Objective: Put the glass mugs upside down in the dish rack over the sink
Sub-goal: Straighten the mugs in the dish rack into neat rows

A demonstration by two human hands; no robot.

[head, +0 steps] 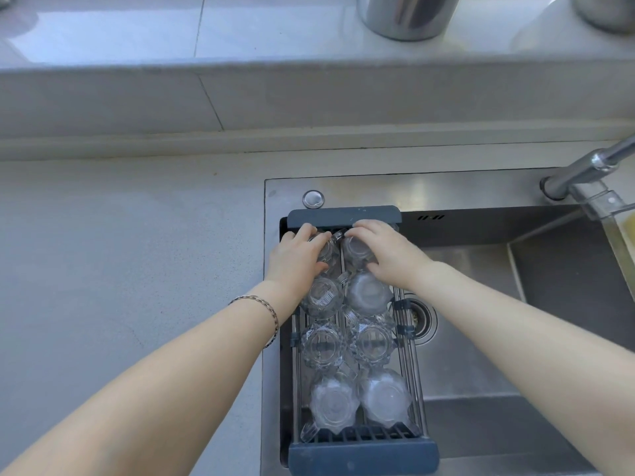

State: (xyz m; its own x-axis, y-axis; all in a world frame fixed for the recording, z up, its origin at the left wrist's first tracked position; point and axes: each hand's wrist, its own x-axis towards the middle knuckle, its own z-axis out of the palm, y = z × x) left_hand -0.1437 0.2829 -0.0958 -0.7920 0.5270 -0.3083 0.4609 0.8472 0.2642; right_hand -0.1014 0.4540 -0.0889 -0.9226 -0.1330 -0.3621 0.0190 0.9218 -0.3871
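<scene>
A narrow dish rack (344, 216) with dark blue-grey end caps spans the left side of the steel sink (481, 338). Several clear glass mugs stand upside down in it in two columns, among them one (322, 297) below my left hand and one (369, 293) below my right. At the rack's far end, my left hand (296, 259) is closed over a glass mug (326, 249) in the left column. My right hand (388, 252) grips another glass mug (355, 247) in the right column. Both far mugs are partly hidden by my fingers.
A grey countertop (120, 269) lies left of the sink. The faucet (584, 166) reaches in from the upper right, with a clear holder (608, 207) under it. The sink drain (421, 317) sits right of the rack. Two steel pots (409, 15) stand on the raised ledge behind.
</scene>
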